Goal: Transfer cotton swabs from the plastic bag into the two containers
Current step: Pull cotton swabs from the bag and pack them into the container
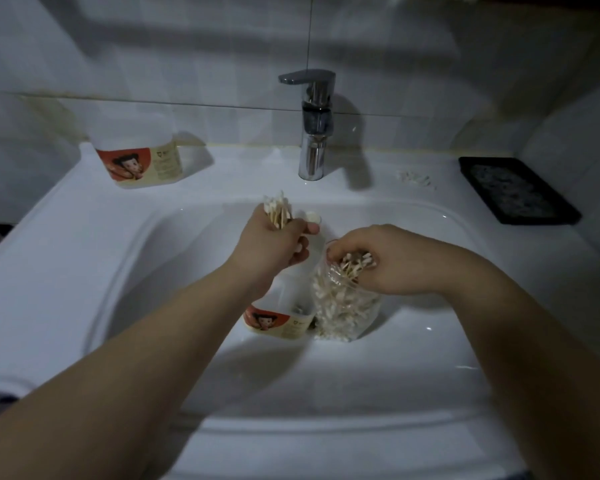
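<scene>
The clear plastic bag (347, 306) sits in the white ceramic sink basin (361, 393), its mouth open and its lower half packed with wooden-stemmed cotton swabs (329, 303). The right grip (378, 261) reaches into the bag's mouth, fingers curled round a small clutch of those swabs. Just left of the bag and touching it stands a white, open-topped plastic container with an orange-red picture label (281, 320). The left wrist hides much of its opening, so what it holds cannot be made out.

The left grip (278, 244) is above that container, clenched on an upright bundle of swabs (278, 211) whose white tips fan out above the fist.

A second white plastic container with the same orange-red label (139, 161) stands on the white counter (239, 168) at the back left, well apart from the hands; its inside is not visible. A chrome single-lever tap (314, 133) rises behind the basin. To the right, a few loose swabs (416, 178) lie on the counter near a flat black rectangular tray (518, 190).
</scene>
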### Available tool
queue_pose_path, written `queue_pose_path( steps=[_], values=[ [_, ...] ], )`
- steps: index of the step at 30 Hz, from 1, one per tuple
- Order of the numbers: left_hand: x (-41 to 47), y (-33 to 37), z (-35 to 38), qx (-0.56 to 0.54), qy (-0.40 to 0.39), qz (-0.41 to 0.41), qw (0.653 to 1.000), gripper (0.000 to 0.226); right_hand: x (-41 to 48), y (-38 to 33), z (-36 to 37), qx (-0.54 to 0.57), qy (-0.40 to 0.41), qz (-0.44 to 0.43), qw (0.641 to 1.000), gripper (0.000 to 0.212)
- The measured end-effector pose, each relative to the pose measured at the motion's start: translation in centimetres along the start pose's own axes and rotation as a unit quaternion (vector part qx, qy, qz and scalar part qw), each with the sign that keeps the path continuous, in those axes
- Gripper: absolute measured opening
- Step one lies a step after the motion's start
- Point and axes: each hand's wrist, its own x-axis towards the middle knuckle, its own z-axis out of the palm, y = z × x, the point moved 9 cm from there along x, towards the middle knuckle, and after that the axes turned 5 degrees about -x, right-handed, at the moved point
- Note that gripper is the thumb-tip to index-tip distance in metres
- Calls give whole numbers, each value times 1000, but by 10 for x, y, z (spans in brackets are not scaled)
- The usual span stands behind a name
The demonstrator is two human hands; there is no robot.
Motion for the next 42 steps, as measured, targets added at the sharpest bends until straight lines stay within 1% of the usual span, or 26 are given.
queue_pose_path(
  steps=[3,5,7,10,11,12,16,18,20,22,24,29,31,37,40,42],
  values=[
    [-3,6,2,-38,-11,13,999,10,0,-5,5,2,-22,-22,1000,57],
    [-6,10,7,-43,-25,26,998,13,0,-7,5,-17,-14,-36,999,55],
    [-9,15,14,-44,-48,43,997,17,1,-7,2,-31,17,-40,999,44],
    [-14,19,22,-3,-86,74,994,21,2,-6,-5,-40,60,-47,996,16],
    [-15,19,24,15,-95,79,992,21,2,-7,-7,-46,72,-53,995,9],
    [-15,18,24,31,-98,81,991,19,3,-8,-8,-46,83,-58,994,7],
    [-11,14,18,113,-61,95,987,14,2,-7,-15,-12,117,-60,991,7],
    [-9,12,15,112,-51,88,988,12,0,-5,-17,12,116,-60,991,14],
    [-8,10,14,87,-47,70,993,11,0,-5,-9,-1,70,-59,996,25],
    [-9,9,15,73,-48,59,994,9,1,-7,4,-44,13,-59,997,34],
    [-10,8,15,68,-46,55,995,11,3,-9,11,-60,-4,-57,997,31],
    [-8,8,13,72,-39,53,995,11,9,-17,12,-95,31,-91,991,15],
    [-8,7,12,70,-36,52,996,11,10,-16,11,-76,37,-93,992,13],
    [-6,7,9,92,-27,58,994,15,3,-3,-8,43,91,-57,993,15],
    [-4,8,8,134,-24,73,988,17,0,-1,-20,84,137,-51,986,13],
    [-2,7,6,147,-23,71,986,19,-2,1,-27,121,164,-49,978,8]
  ],
)
